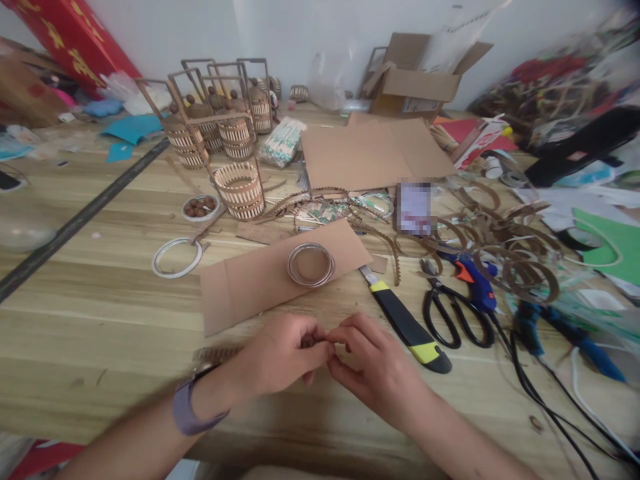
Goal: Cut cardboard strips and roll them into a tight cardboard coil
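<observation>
My left hand (280, 353), with a purple band at the wrist, is closed round a brown notched cardboard strip (215, 354) whose end shows behind the wrist. My right hand (375, 367) pinches at the left fingertips; whatever lies between its fingers is hidden. Just beyond, a round ring-shaped piece (311, 264) rests on a flat cardboard piece (250, 293). To the right lie a black and yellow utility knife (403, 320) and black-handled scissors (453, 300).
A slatted basket (240, 192) stands near a bowl of brown beads (200, 207) and a tape roll (176, 258). Handled baskets (235, 133) are behind. A blue glue gun (475, 280), pliers (565, 333), cables and curled cardboard strips (530, 280) crowd the right.
</observation>
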{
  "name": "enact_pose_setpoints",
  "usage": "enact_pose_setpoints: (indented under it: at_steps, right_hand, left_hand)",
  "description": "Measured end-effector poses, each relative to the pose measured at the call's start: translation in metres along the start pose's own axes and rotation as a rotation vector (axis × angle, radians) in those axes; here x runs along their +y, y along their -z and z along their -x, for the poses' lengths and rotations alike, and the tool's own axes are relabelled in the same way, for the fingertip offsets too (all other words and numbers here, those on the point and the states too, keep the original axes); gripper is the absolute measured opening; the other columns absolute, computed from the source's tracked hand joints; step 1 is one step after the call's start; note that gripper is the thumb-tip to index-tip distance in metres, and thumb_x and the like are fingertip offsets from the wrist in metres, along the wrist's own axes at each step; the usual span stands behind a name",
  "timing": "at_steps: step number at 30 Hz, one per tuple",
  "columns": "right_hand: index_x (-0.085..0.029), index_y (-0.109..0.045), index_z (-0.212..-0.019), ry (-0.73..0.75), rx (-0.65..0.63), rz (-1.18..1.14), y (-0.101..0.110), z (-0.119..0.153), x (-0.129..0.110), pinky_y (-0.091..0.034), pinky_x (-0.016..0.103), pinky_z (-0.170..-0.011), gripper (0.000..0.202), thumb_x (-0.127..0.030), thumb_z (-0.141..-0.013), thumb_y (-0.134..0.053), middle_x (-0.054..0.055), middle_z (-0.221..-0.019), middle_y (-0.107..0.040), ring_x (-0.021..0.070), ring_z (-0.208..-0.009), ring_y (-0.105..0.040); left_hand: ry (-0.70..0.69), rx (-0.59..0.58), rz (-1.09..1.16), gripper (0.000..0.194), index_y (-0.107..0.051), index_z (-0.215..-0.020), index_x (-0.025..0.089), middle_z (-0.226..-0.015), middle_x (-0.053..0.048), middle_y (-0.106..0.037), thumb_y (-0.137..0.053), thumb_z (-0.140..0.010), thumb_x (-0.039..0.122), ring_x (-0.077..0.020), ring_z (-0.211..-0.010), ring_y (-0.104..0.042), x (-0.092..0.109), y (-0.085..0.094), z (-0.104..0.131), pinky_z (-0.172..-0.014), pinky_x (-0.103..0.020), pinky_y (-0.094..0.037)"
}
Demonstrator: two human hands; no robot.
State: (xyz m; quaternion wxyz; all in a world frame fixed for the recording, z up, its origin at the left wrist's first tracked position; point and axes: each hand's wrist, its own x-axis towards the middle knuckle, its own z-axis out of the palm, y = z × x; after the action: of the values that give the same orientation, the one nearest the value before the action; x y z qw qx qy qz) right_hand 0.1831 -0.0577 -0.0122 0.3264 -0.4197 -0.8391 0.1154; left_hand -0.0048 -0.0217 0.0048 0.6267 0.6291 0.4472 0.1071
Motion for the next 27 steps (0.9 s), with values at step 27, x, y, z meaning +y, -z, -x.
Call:
enact_pose_setpoints:
  at_steps: [27]
  right_hand:
    - [-0.018, -0.065, -0.087, 0.106, -0.043, 0.328, 0.001, -0.001, -0.005, -0.043, 0.034, -0.068, 0.024, -0.015, -0.099, -0.045, 0.004, -0.074, -0.061, 0.0181, -0.066, -0.055]
  left_hand:
    - [0.062, 0.178, -0.140, 0.025, -0.055, -0.064, 0.018, -0.047, 0.006, -0.049, -0.062, -0.080, 0.036, -0.0102, -0.045, -0.044, 0.008, -0.003, 0.000, -0.046, -0.023, -0.027]
